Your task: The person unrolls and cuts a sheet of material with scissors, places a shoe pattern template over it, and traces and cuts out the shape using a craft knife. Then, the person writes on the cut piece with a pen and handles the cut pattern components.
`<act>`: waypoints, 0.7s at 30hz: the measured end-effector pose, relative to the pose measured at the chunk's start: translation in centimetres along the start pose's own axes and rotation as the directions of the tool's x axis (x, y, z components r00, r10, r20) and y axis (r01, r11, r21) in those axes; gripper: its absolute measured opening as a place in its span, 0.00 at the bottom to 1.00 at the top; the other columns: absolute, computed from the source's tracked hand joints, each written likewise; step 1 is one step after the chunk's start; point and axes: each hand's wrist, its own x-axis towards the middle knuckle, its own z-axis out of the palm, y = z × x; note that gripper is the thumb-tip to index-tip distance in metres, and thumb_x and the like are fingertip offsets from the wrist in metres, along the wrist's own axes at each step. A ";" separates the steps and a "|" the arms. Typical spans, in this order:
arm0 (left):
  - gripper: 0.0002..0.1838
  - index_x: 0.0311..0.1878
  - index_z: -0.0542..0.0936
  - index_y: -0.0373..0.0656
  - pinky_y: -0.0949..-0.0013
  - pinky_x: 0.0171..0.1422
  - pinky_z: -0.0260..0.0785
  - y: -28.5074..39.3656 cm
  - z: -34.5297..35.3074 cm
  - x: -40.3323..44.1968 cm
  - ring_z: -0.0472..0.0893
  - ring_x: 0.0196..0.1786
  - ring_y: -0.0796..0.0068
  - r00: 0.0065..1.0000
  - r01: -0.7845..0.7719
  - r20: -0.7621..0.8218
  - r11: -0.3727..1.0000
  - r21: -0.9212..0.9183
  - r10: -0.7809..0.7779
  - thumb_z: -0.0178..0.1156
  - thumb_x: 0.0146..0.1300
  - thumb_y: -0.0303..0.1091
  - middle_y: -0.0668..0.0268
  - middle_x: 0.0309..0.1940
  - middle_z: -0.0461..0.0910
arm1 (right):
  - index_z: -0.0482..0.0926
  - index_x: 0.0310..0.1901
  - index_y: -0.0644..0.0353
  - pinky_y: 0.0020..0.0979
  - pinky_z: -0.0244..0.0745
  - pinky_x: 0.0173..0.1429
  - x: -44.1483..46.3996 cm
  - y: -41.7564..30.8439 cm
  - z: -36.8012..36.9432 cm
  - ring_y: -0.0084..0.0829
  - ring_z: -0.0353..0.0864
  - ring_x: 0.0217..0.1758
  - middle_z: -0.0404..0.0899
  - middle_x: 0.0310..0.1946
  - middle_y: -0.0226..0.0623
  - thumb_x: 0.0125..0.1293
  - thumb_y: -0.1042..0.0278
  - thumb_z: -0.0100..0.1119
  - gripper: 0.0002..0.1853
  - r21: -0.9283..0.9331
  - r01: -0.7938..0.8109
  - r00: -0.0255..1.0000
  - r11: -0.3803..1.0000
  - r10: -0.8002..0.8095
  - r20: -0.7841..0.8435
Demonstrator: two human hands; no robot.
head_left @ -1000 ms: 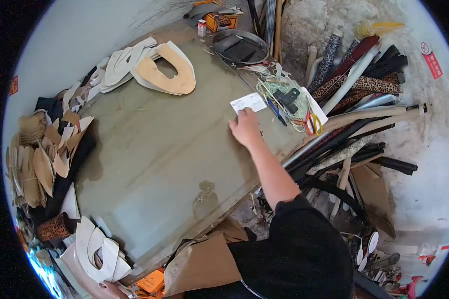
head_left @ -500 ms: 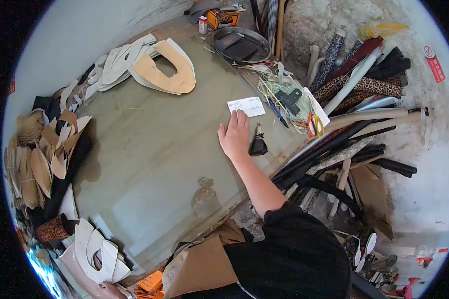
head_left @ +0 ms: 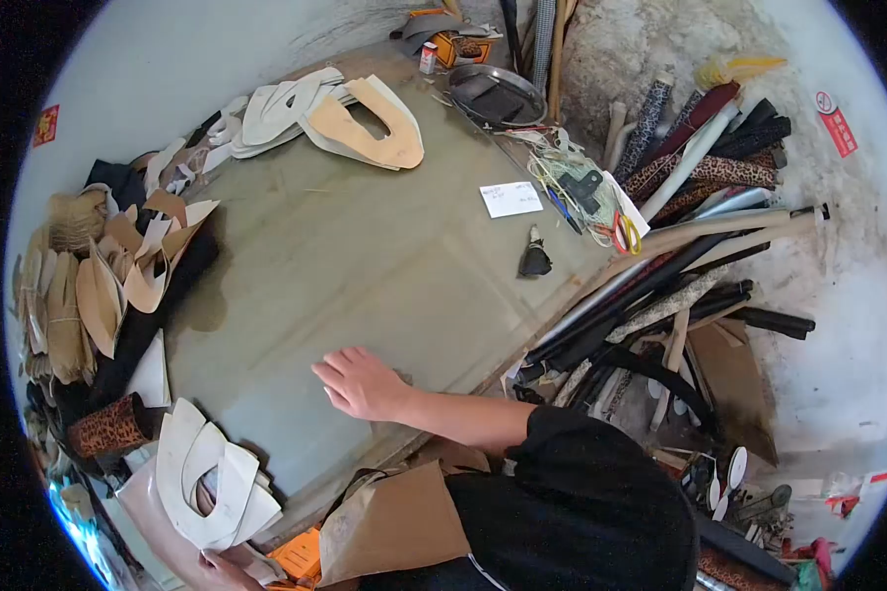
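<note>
My right hand (head_left: 362, 384) is over the near part of the glass-topped table, its fingers loosely extended and nothing held. My left hand (head_left: 229, 571) is partly in view at the bottom edge, gripping the lower end of a stack of white curved cut-out pieces (head_left: 182, 473); most of its fingers are hidden. Toward the far right of the table lie a white card with handwriting (head_left: 511, 200) and a small black-wrapped object with a pale tip (head_left: 535, 258). A blue pen (head_left: 564, 209) and yellow-and-red scissors (head_left: 627, 234) rest beside tangled pale string (head_left: 572, 167).
Tan and white horseshoe-shaped pieces (head_left: 399, 148) are piled at the back edge. A round metal tray (head_left: 493, 81) stands behind them. Brown cut pieces (head_left: 99, 305) crowd the left side. Rolls of material (head_left: 700, 158) lean at the right. An orange box (head_left: 298, 554) sits near me.
My right hand has left the white card and moved back toward me and to the left. The view has shifted slightly. My left hand stays by the white pieces.
</note>
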 end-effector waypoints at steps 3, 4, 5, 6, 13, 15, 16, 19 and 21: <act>0.28 0.64 0.75 0.27 0.54 0.53 0.76 -0.9 0.7 0.8 0.83 0.47 0.54 1.000 -0.002 0.015 1.000 0.003 0.002 0.51 0.80 0.47 0.48 0.50 0.83 | 0.77 0.58 0.60 0.44 0.72 0.61 0.0 -0.1 0.0 0.43 0.76 0.54 0.75 0.50 0.40 0.68 0.67 0.63 0.19 -0.005 -0.051 0.999 0.999 0.051 -0.004; 0.28 0.64 0.75 0.27 0.54 0.53 0.76 -1.1 0.7 0.8 0.83 0.47 0.54 1.000 -0.003 0.018 1.000 0.001 0.003 0.51 0.80 0.47 0.48 0.50 0.83 | 0.77 0.57 0.60 0.44 0.72 0.61 0.0 0.0 0.0 0.43 0.76 0.54 0.75 0.50 0.40 0.67 0.66 0.63 0.18 -0.007 -0.045 0.999 0.999 0.045 -0.005; 0.27 0.62 0.77 0.27 0.55 0.55 0.76 -1.1 0.5 0.9 0.83 0.48 0.55 1.000 -0.008 0.014 1.000 -0.009 0.008 0.53 0.79 0.46 0.50 0.49 0.84 | 0.77 0.55 0.60 0.44 0.72 0.60 0.0 0.0 0.1 0.43 0.76 0.54 0.75 0.49 0.40 0.67 0.66 0.63 0.17 -0.008 -0.040 0.999 0.999 0.040 -0.008; 0.26 0.60 0.79 0.27 0.57 0.56 0.77 -1.0 0.5 0.9 0.84 0.49 0.55 1.000 -0.016 0.008 1.000 -0.019 0.016 0.54 0.79 0.46 0.51 0.49 0.85 | 0.77 0.55 0.60 0.44 0.72 0.60 -0.3 0.2 0.1 0.43 0.76 0.54 0.75 0.49 0.40 0.67 0.66 0.63 0.17 -0.009 -0.045 0.999 0.999 0.045 -0.012; 0.29 0.63 0.77 0.30 0.52 0.60 0.76 2.7 0.5 -0.6 0.82 0.54 0.52 0.963 -0.171 -0.169 0.960 0.222 0.211 0.58 0.75 0.49 0.51 0.53 0.82 | 0.77 0.50 0.59 0.44 0.71 0.58 -0.1 0.3 -0.3 0.42 0.75 0.51 0.74 0.47 0.41 0.64 0.65 0.65 0.15 -0.007 -0.041 0.999 0.999 0.041 -0.016; 0.30 0.65 0.76 0.31 0.50 0.62 0.76 4.5 0.4 -2.2 0.82 0.55 0.50 0.935 -0.202 -0.224 0.931 0.305 0.276 0.59 0.74 0.49 0.51 0.55 0.81 | 0.77 0.51 0.59 0.44 0.71 0.58 -0.2 0.7 -0.2 0.42 0.75 0.51 0.75 0.47 0.39 0.64 0.66 0.66 0.16 0.012 -0.054 0.999 0.998 0.055 -0.003; 0.31 0.65 0.76 0.31 0.50 0.62 0.75 5.3 0.2 -3.1 0.82 0.56 0.50 0.918 -0.215 -0.248 0.913 0.347 0.310 0.60 0.73 0.50 0.51 0.56 0.81 | 0.77 0.52 0.59 0.45 0.71 0.59 -0.4 0.9 0.1 0.43 0.76 0.52 0.75 0.48 0.40 0.63 0.68 0.66 0.16 0.065 -0.052 0.998 0.997 0.053 -0.020; 0.33 0.67 0.74 0.32 0.47 0.64 0.75 9.6 -0.5 -5.6 0.81 0.58 0.48 0.850 -0.244 -0.317 0.847 0.472 0.422 0.62 0.72 0.51 0.51 0.58 0.80 | 0.78 0.50 0.58 0.48 0.73 0.57 -0.9 3.2 -3.1 0.47 0.77 0.51 0.77 0.46 0.43 0.62 0.70 0.67 0.15 0.215 -0.074 0.966 0.974 0.124 -0.226; 0.34 0.68 0.74 0.33 0.46 0.66 0.75 14.7 -0.5 -8.3 0.80 0.60 0.47 0.796 -0.252 -0.354 0.800 0.545 0.492 0.63 0.70 0.52 0.51 0.59 0.79 | 0.80 0.46 0.58 0.50 0.77 0.53 -2.2 7.8 -8.5 0.51 0.80 0.49 0.81 0.43 0.46 0.60 0.75 0.66 0.12 0.221 -0.250 0.798 0.943 0.330 -0.503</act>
